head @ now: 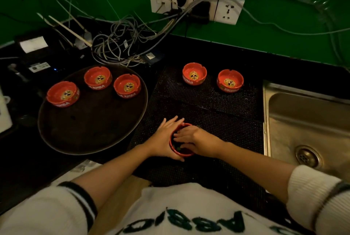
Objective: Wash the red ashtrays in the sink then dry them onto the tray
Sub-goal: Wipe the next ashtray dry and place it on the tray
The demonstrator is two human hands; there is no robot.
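Note:
Three red ashtrays (63, 93) (98, 78) (127, 86) stand on the round dark tray (91, 132) at the left. Two more red ashtrays (194, 73) (230, 80) sit on the black rubber mat (208, 105) further back. A sixth red ashtray (175, 146) sits on the mat near me. My left hand (164, 136) cups its left side, fingers stretched along the rim. My right hand (193, 140) reaches into its bowl with curled fingers over something dark that I cannot make out. The steel sink (306, 121) lies at the right.
A tangle of grey cables (121, 41) and a wall socket strip (195, 4) lie behind the tray against the green wall. Dark devices with white labels (38, 67) stand at the far left. The sink drain (307, 157) shows at the right.

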